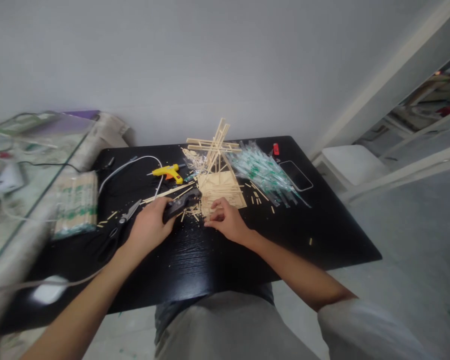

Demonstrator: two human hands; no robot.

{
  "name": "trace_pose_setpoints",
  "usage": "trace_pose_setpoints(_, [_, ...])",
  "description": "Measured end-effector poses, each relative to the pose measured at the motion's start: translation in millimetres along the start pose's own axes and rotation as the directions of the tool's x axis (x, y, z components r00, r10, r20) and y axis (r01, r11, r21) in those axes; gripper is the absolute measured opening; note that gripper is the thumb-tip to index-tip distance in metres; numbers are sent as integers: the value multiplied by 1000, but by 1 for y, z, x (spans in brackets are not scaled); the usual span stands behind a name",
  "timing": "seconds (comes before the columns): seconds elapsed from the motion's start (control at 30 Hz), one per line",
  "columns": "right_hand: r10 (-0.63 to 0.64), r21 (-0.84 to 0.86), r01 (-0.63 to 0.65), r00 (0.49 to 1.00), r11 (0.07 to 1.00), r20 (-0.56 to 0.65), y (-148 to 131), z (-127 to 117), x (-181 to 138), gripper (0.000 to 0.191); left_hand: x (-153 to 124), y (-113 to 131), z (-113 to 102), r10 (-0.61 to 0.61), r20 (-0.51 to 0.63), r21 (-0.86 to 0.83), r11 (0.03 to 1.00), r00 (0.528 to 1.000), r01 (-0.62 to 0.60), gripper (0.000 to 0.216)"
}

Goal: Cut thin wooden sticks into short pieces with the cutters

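My left hand (pixel 150 225) is closed around a black hand tool (pixel 183 202); its exact kind is blurred. The tool's far end lies beside the left edge of a flat base of pale wooden sticks (pixel 228 186). From the back of this base rises a stick structure with crossed, blade-like arms (pixel 218 145). My right hand (pixel 228 220) is at the front edge of the base, thumb and fingers drawn together in a pinch. What sits between those fingertips is too small to make out. Short cut stick pieces lie around both hands.
On the black table (pixel 195 265) are a yellow glue gun (pixel 169 172), black scissors (pixel 123 220), a heap of green-and-clear wrappers (pixel 264 170), a phone-like slab (pixel 295 176) and a small red object (pixel 276 149). A bagged stick bundle (pixel 76 202) stands left, near a glass edge. A white cable curves behind.
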State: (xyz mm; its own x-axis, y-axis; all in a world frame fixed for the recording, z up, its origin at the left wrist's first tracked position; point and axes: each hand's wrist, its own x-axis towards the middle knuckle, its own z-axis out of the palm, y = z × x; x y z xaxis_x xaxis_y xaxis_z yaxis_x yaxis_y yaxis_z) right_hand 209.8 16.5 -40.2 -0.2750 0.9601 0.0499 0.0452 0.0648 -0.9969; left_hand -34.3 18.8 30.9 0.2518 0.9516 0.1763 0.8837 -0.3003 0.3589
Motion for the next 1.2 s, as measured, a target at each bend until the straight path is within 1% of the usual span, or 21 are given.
trace_pose_setpoints(0.03, [-6,6,6,1000,1000,-6,0,0,0,46,-1,4,4,-61,5,-168,984,998,61,19])
trace_pose_setpoints(0.07, [-13,4,13,1000,1000,-8,0,0,0,46,-2,9,9,-99,16,-328,940,995,99,20])
trace_pose_setpoints(0.13, [-27,-8,27,1000,1000,-4,0,1,-1,45,-3,22,20,-147,24,-582,802,989,133,24])
trace_pose_setpoints(0.17, [-31,-16,31,1000,999,0,1,1,-1,45,-3,29,26,-150,42,-674,725,988,139,25])
trace_pose_setpoints(0.23, [-36,-32,37,999,999,14,2,1,-2,43,-3,39,37,-155,94,-773,612,983,170,27])
trace_pose_setpoints(0.3, [-48,-41,49,998,998,28,3,1,-2,41,-3,44,45,-153,115,-809,559,981,182,28])
trace_pose_setpoints(0.37, [-68,-53,70,997,996,39,3,1,-2,39,-3,44,50,-152,122,-823,537,981,185,27])
trace_pose_setpoints(0.57, [-88,-106,93,995,990,54,1,1,-3,36,-1,41,53,-141,150,-852,483,978,201,27])
trace_pose_setpoints(0.73, [-117,-177,129,990,976,75,-1,-1,-3,33,0,42,53,-131,145,-846,498,981,192,25])
trace_pose_setpoints(0.83, [-121,-218,137,989,966,85,-2,-1,-3,33,-1,42,52,-135,144,-853,484,980,192,26])
trace_pose_setpoints(0.9, [-118,-229,135,989,964,88,-3,-1,-4,32,-2,43,52,-150,141,-857,476,979,197,27])
trace_pose_setpoints(1.03, [-122,-240,140,989,961,88,-2,-1,-4,33,-2,43,52,-175,123,-849,491,977,195,29])
trace_pose_setpoints(1.2, [-113,-261,133,989,956,93,-1,-2,-4,32,-2,41,52,-117,136,-852,492,984,176,30])
